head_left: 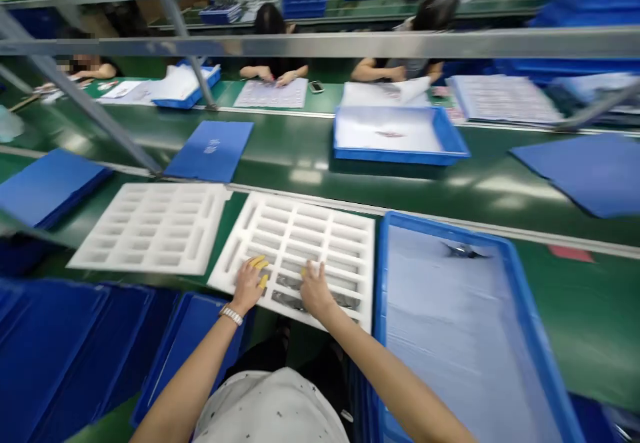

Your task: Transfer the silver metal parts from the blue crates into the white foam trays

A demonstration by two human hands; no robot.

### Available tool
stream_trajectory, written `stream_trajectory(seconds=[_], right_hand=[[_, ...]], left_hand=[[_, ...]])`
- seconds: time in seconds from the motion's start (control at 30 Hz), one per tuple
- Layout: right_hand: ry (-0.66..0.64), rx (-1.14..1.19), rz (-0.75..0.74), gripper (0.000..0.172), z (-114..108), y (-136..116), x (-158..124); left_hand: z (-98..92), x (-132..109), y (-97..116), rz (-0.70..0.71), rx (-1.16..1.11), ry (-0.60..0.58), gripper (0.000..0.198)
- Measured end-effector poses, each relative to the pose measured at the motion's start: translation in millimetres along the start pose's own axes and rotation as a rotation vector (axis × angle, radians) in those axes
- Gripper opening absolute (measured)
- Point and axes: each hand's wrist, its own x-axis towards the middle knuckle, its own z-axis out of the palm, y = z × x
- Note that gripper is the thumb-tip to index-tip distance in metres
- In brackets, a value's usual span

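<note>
Grip reads released on my left hand (247, 288), unclear on my right hand (315, 290) — both low on the white foam tray (300, 211), a light touch suiting the dark pieces (287, 300) in its cells.

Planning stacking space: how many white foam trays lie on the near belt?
2: one foam tray at left, a second foam tray beside it, under the left hand and right hand.

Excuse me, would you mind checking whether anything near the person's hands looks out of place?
Yes: a small shiny item lies alone in the far corner of the blue crate, beside the white foam tray under the right hand. It looks stray on the pale lining, but is too blurred to identify.
</note>
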Motion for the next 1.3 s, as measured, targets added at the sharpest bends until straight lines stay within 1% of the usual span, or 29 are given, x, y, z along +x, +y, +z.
stream_trajectory(seconds=[0.03, 0.1, 0.17, 0.2, 0.23, 0.27, 0.33, 0.4, 0.47, 0.5, 0.57, 0.67, 0.7, 0.77, 0.83, 0.9, 0.97, 1.03, 1.07, 1.1, 1.13, 1.2, 1.23, 1.3], right_hand=[[0.003, 0.013, -0.033, 0.028, -2.6, 2.6, -4.3], [0.063, 0.045, -0.096, 0.025, -8.2, 16.7, -16.6], [0.165, 0.100, -0.119, 0.023, -12.2, 46.4, -36.9], [0.220, 0.130, -0.083, 0.022, -12.7, 68.3, -50.8], [0.271, 0.154, -0.005, 0.021, -11.8, 95.2, -67.3], [0.318, 0.165, 0.108, 0.021, -9.1, 126.9, -85.7], [0.404, 0.147, 0.391, 0.026, 1.6, 200.9, -125.4], [0.453, 0.114, 0.595, 0.032, 17.7, 278.7, -163.0], [0.485, 0.086, 0.713, 0.037, 35.6, 347.2, -191.6], [0.499, 0.076, 0.741, 0.038, 44.2, 375.3, -201.0], [0.525, 0.070, 0.736, 0.040, 60.5, 418.3, -209.6], [0.564, 0.101, 0.644, 0.049, 86.7, 460.8, -202.4], [0.598, 0.114, 0.608, 0.055, 97.0, 472.5, -196.7], [0.711, 0.137, 0.526, 0.066, 118.6, 494.3, -183.9], [0.831, 0.161, 0.418, 0.070, 137.3, 512.6, -174.6], [0.915, 0.180, 0.276, 0.069, 147.7, 524.0, -174.7], [0.965, 0.176, 0.156, 0.067, 147.7, 525.4, -186.4], [0.933, 0.151, 0.118, 0.065, 138.8, 512.8, -206.9], [0.910, 0.133, 0.118, 0.064, 132.1, 499.9, -218.0], [0.895, 0.119, 0.125, 0.062, 124.6, 482.0, -228.0], [0.890, 0.113, 0.130, 0.058, 116.5, 459.1, -235.7], [0.910, 0.140, 0.118, 0.047, 99.8, 399.2, -239.3], [0.910, 0.173, 0.095, 0.040, 91.6, 364.1, -233.9], [0.908, 0.242, 0.000, 0.027, 76.2, 292.2, -209.6]], left_hand=[[1.6, 0.2, -3.1, 0.014, 0.006, 0.010, 0.039], [6.0, 2.1, -11.9, 0.031, 0.021, 0.023, 0.039], [10.9, 4.1, -21.5, 0.031, 0.045, 0.028, 0.040], [12.8, 4.5, -25.8, 0.027, 0.062, 0.029, 0.040], [14.2, 4.4, -29.5, 0.025, 0.079, 0.028, 0.040], [15.2, 4.0, -32.7, 0.026, 0.095, 0.025, 0.040], [16.5, 3.5, -37.5, 0.036, 0.113, 0.025, 0.040], [17.9, 5.1, -39.7, 0.028, 0.124, 0.048, 0.038], [19.4, 8.8, -37.0, -0.028, 0.141, 0.084, 0.035], [19.6, 10.7, -33.1, -0.067, 0.149, 0.097, 0.034], [18.4, 13.6, -20.1, -0.140, 0.155, 0.107, 0.032], [13.9, 15.3, 5.6, -0.206, 0.144, 0.103, 0.031], [12.9, 15.7, 13.0, -0.225, 0.142, 0.099, 0.032], [12.8, 16.2, 23.2, -0.271, 0.144, 0.108, 0.033], [14.6, 15.4, 27.9, -0.306, 0.148, 0.135, 0.033], [17.2, 13.6, 29.4, -0.324, 0.152, 0.159, 0.033], [19.7, 11.7, 29.7, -0.338, 0.150, 0.173, 0.035], [21.7, 10.5, 29.7, -0.349, 0.140, 0.173, 0.036], [22.6, 10.2, 29.8, -0.353, 0.133, 0.172, 0.036], [23.4, 10.0, 30.0, -0.356, 0.127, 0.172, 0.036], [24.3, 9.8, 30.5, -0.359, 0.122, 0.172, 0.036], [26.1, 9.5, 31.8, -0.369, 0.120, 0.182, 0.036], [27.0, 9.4, 32.4, -0.371, 0.121, 0.188, 0.035], [28.4, 9.2, 33.0, -0.370, 0.123, 0.200, 0.033]])
